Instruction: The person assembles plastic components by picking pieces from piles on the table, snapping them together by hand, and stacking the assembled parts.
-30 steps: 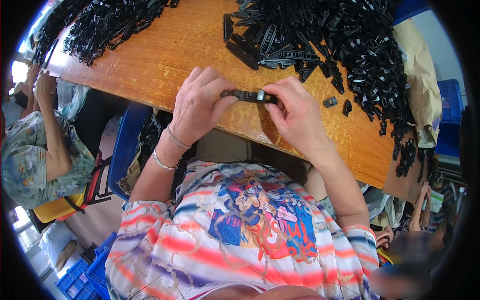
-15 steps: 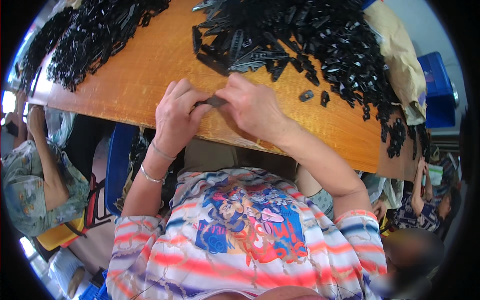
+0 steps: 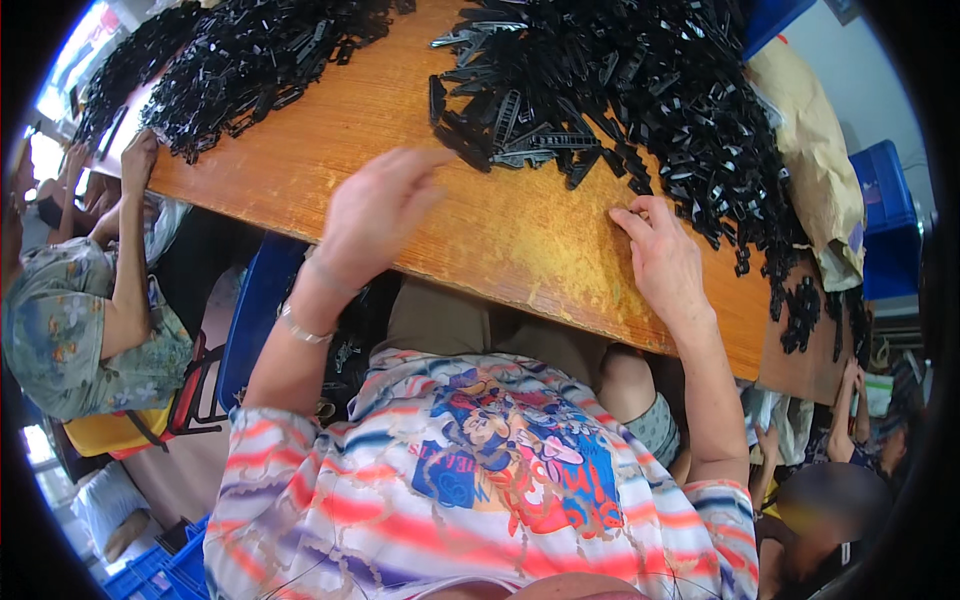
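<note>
Hands have parted in the head view: the left hand, blurred, is loosely open over the table, its fingers toward the black parts heaped on the far side. Near the heap's lower edge, the right hand curls thumb to fingers; whether it grips anything, I cannot tell.

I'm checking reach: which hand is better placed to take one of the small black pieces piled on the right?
Probably the right hand: it is near the small black pieces, on their side of the table. The left hand, blurred, is farther off, nearer the long black pieces.
</note>
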A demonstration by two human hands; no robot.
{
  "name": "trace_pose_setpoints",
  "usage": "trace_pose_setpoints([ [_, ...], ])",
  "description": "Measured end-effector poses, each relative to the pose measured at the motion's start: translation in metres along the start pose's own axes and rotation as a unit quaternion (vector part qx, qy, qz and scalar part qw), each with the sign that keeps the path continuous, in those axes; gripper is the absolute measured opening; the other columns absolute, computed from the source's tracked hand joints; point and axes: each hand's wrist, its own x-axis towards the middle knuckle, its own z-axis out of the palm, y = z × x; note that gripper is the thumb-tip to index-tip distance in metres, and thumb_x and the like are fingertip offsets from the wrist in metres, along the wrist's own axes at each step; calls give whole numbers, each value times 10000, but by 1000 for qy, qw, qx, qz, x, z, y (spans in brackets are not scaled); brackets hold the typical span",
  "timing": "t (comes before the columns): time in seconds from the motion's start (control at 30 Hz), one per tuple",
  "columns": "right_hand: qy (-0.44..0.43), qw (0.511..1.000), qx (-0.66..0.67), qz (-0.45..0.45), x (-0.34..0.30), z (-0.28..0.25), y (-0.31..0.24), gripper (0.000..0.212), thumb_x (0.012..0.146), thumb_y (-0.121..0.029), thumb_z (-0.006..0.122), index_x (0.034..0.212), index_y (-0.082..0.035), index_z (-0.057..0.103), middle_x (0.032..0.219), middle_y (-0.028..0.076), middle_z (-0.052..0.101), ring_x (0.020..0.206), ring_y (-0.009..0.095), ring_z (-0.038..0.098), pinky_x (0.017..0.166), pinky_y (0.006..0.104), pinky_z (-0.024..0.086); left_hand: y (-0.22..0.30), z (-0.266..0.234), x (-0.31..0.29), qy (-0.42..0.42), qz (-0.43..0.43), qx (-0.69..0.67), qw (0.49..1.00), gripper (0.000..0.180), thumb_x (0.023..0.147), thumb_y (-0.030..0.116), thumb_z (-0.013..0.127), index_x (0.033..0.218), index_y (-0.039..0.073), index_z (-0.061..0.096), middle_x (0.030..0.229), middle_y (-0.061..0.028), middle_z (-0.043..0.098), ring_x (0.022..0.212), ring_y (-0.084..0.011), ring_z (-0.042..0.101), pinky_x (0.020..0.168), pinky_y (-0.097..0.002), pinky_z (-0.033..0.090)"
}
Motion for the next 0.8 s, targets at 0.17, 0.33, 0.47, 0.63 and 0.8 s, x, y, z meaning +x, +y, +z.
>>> trace_pose_setpoints([
  [0.17, -63, 998, 6, 10, 13, 3, 11, 325, 926, 73, 652, 1219, -39, 735, 1177, 149, 622, 1021, 386, 720, 869, 496, 619, -4, 42, 29, 15, 23, 118, 993, 291, 1008, 257, 748, 1228, 67, 740, 976, -135, 704, 968, -362, 706, 856, -466, 556],
  [0.33, -25, 995, 98, 20, 24, 0, 1, 235, 901, 54, 721, 1125, -11, 693, 1088, 157, 629, 886, 347, 723, 793, 456, 605, -1, 40, 25, 21, -34, 142, 989, 322, 950, 320, 827, 1084, 59, 692, 968, -124, 704, 931, -338, 695, 812, -446, 542],
  [0.47, -55, 931, 344, 107, 21, 9, -33, 202, 899, 42, 743, 1075, -21, 666, 1006, 133, 649, 774, 284, 709, 707, 394, 576, -8, 33, 9, 17, -60, 129, 990, 332, 902, 255, 874, 1095, 62, 684, 942, -114, 689, 897, -325, 686, 795, -434, 537],
  [0.63, -42, 964, 261, 31, 17, 21, -48, 198, 922, -4, 770, 1099, -23, 684, 1026, 137, 659, 808, 324, 722, 726, 431, 584, -3, 28, -15, -38, -23, -62, 997, 288, 854, 92, 871, 1103, 54, 732, 972, -121, 671, 922, -344, 657, 836, -428, 542],
  [0.8, -98, 989, 109, 0, 26, 9, -54, 213, 934, -60, 771, 1136, -19, 716, 1081, 162, 676, 961, 426, 709, 837, 517, 586, -4, 29, -17, 9, 83, 32, 996, 302, 835, 51, 854, 1123, 39, 762, 1059, -121, 685, 1008, -348, 651, 885, -429, 541],
])
